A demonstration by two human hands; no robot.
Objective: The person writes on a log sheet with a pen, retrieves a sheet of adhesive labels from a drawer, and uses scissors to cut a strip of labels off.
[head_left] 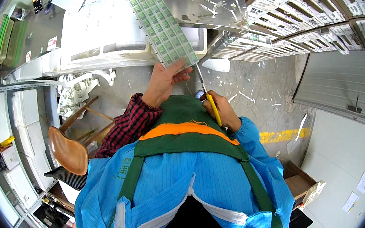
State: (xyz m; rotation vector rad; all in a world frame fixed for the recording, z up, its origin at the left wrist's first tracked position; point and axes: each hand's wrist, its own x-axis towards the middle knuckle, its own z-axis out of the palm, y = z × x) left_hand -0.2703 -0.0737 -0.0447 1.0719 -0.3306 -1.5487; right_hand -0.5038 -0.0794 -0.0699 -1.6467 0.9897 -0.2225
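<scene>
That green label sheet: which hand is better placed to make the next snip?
Probably the right hand: it holds the yellow scissors, blades at the sheet corner. The left hand grips the sheet's lower edge.

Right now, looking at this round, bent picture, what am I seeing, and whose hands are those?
A wide-angle camera worn on a person's head looks down, which bends straight edges. The blue coat and green apron are the wearer's own. The left hand holds up a sheet of small green labels. The right hand grips yellow-handled scissors, blades meeting the sheet's lower corner. Paper strips litter the grey floor. A wooden stool stands at the left.
</scene>
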